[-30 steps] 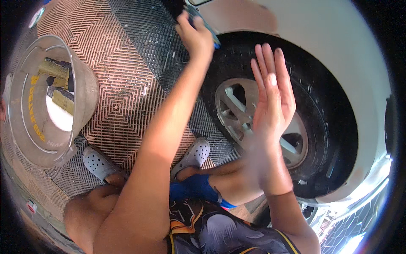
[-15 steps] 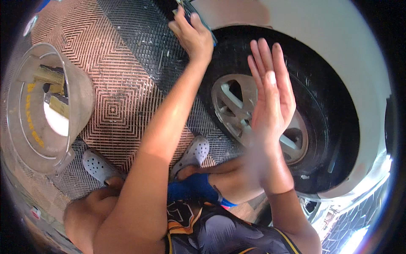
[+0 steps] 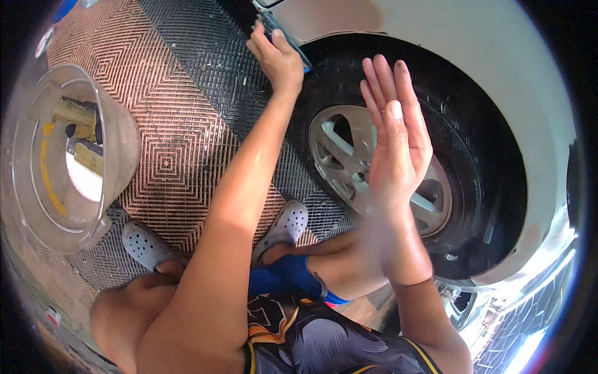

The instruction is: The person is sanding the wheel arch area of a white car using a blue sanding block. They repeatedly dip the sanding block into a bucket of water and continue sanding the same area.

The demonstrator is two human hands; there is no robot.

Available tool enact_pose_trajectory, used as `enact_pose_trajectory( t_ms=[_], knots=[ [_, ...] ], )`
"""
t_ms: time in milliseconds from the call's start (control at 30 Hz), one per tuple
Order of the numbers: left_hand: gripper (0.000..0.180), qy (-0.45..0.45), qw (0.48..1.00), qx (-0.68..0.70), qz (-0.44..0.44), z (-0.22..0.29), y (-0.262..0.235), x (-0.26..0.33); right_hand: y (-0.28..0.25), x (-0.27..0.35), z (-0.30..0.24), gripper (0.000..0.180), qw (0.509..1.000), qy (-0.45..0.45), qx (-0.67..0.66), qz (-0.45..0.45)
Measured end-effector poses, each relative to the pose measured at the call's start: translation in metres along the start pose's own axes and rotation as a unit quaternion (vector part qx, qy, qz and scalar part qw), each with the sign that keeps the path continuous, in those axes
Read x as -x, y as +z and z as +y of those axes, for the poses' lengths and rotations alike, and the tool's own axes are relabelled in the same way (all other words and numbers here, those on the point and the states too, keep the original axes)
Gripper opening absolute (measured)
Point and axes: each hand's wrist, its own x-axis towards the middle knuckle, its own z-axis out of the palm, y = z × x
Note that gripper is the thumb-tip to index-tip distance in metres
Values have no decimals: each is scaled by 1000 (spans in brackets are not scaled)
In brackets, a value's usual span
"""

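My left hand (image 3: 279, 55) is stretched out and shut on a dark blue cloth (image 3: 273, 26), pressing it where the white car body (image 3: 448, 37) meets the black tyre (image 3: 479, 156). My right hand (image 3: 395, 140) is raised flat in front of the silver wheel rim (image 3: 349, 149), fingers straight and together, holding nothing. I squat beside the wheel in grey clogs (image 3: 283, 227).
A clear plastic bucket (image 3: 118, 149) with yellowish sponges inside stands at the left on the grated floor tiles (image 3: 180, 124), which are brown and black. The car's wheel arch and bumper fill the right side.
My left hand with the cloth has shifted slightly along the top of the tyre near the car body. My right hand stays raised and flat.
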Motion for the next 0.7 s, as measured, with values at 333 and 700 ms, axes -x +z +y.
enact_pose_trajectory(
  t_ms=[333,700],
  knots=[
    [43,-116,992,-12,-41,-20,-2,-30,3,-6,11,56,1000,18,-8,-17],
    [44,37,998,-49,3,-3,-8,-14,10,-7,23,54,999,6,26,-38]
  ],
)
